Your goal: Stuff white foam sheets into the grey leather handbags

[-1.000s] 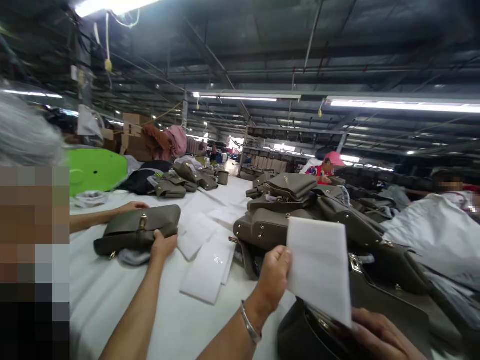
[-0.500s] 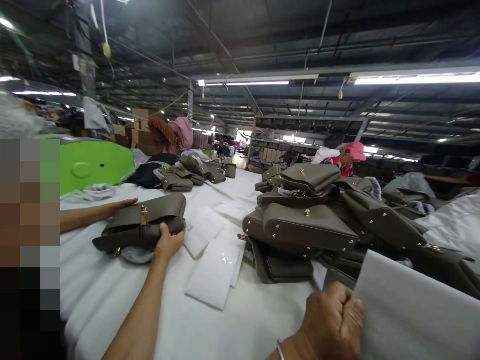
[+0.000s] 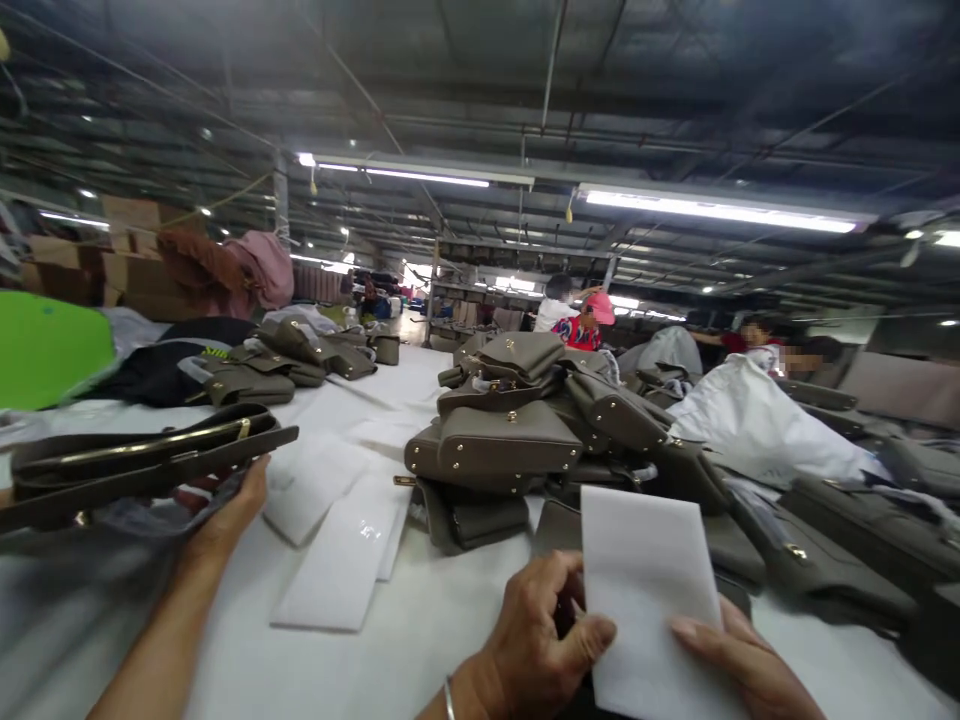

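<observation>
The left hand (image 3: pixel 544 640) is pinching the sheet (image 3: pixel 645 570) at its left edge, and the right hand (image 3: pixel 739 665) is gripping its lower right. The sheet is now sitting centred, low before the bag pile (image 3: pixel 510 450). A co-worker's hand (image 3: pixel 225 510) is now lifting a bag (image 3: pixel 142 460) off the worktop (image 3: pixel 360 670).

No words, labels or numbers are legible on the olive bags (image 3: pixel 499 450) or the white sheet (image 3: pixel 645 570).

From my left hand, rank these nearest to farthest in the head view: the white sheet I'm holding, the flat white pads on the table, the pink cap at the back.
1. White rectangular sheet, pinched in the left hand.
2. Flat white pads, on the table to its left.
3. Pink cap, far back, centre.
</observation>
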Demonstrator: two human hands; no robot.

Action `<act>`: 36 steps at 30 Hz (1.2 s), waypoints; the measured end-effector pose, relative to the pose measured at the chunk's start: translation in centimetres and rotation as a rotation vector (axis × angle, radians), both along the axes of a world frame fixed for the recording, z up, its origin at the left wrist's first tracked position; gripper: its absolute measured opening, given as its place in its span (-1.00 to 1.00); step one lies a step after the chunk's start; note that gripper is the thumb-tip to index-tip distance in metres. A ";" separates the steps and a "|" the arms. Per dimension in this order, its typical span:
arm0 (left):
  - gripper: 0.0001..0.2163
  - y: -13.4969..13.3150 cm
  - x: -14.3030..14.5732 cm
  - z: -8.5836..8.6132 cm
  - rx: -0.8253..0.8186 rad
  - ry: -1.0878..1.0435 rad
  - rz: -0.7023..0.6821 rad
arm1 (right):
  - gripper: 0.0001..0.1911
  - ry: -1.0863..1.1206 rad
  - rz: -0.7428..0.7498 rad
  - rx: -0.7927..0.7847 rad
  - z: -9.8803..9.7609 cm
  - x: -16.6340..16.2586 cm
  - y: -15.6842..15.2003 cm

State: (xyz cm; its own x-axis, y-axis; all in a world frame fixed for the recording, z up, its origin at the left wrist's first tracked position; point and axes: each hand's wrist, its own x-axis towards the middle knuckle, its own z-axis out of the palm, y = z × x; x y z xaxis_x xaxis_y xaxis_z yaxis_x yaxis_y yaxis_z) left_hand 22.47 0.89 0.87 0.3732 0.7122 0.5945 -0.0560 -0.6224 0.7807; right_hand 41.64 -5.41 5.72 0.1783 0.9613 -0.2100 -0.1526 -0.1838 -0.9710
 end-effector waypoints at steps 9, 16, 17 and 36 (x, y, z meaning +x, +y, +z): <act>-0.27 -0.6 0.3 -0.4 -0.257 -0.130 -0.009 | -0.48 0.002 0.423 0.218 -0.1 0.6 1.7; -0.47 0.1 -0.6 -0.5 -0.187 -0.153 -0.146 | -0.48 0.112 0.322 0.302 -1.4 0.8 2.0; -0.42 0.4 -0.9 -0.5 -0.213 -0.148 -0.163 | -0.52 0.078 0.359 0.331 -1.4 0.7 1.8; -0.19 0.1 -3.6 2.9 -0.267 0.319 -0.441 | -0.61 -0.255 0.490 0.538 -1.1 0.2 1.1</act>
State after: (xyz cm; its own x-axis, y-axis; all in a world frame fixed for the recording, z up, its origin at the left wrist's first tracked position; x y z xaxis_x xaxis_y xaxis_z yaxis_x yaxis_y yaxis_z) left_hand 18.87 0.97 3.76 0.7974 0.5591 0.2273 -0.0018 -0.3743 0.9273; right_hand 41.88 -4.27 4.58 -0.3136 0.9011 0.2994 0.0646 0.3348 -0.9401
